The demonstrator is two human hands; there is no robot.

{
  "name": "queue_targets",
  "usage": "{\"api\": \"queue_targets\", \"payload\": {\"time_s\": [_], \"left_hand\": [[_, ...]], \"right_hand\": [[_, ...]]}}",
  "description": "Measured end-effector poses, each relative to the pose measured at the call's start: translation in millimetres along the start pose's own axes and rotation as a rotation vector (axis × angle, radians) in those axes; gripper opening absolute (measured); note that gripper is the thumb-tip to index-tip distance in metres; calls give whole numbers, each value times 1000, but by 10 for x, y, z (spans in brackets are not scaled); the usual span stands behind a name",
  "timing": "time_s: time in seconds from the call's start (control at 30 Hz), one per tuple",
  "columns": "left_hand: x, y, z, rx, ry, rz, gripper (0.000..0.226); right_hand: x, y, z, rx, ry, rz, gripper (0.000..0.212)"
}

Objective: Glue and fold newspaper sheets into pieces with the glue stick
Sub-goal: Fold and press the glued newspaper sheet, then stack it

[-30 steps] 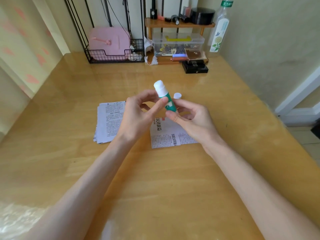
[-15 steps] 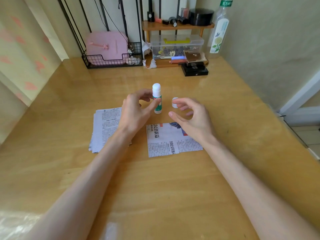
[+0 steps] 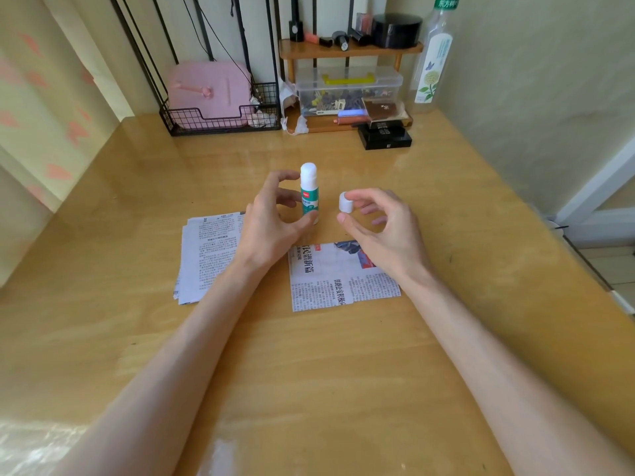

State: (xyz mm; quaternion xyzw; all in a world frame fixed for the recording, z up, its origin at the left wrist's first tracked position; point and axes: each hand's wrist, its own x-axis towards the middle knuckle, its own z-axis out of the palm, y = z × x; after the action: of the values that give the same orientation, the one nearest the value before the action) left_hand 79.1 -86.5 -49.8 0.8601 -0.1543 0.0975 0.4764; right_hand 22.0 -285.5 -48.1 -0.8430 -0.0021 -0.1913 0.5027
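Glossy honey-coloured wooden tabletop (image 3: 137, 235), daylight glare at its near left corner. Pale yellow-green plaster wall (image 3: 532, 80) on the right. Cream hanging with pink shapes (image 3: 41, 97) on the left. White door frame (image 3: 594, 197) and light tiled floor (image 3: 615, 266) beyond the right edge.

At the back:
- black wire basket (image 3: 220, 123) holding a pink case (image 3: 209, 91)
- small wooden shelf (image 3: 347, 51) bearing a round black jar (image 3: 397, 29)
- clear plastic box with yellow handle (image 3: 347, 91)
- tall clear bottle with green cap (image 3: 434, 53)
- flat black boxes (image 3: 385, 135)

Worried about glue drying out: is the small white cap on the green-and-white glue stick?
No, the small white cap is apart from the upright green-and-white glue stick, by the right hand.
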Motion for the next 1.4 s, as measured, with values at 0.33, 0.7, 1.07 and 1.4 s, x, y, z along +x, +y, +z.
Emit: {"api": "queue_targets", "payload": {"time_s": [0.33,0.7,1.07,1.4], "left_hand": [[-177,99,-467,-113,103,9,19],[-730,-130,-1097,-7,147,-11,44],[-740,-245,-1208,-29,181,28,31],[-728,-253,-1223,-35,178,26,26]], "right_hand": [[-176,-225,156,-55,-27,-99,28],[-493,-674,754,-258,-461,-272,59],[-580,-662,930,-497,-369,-580,19],[-621,-741,938,-535,-302,-673,16]]}}
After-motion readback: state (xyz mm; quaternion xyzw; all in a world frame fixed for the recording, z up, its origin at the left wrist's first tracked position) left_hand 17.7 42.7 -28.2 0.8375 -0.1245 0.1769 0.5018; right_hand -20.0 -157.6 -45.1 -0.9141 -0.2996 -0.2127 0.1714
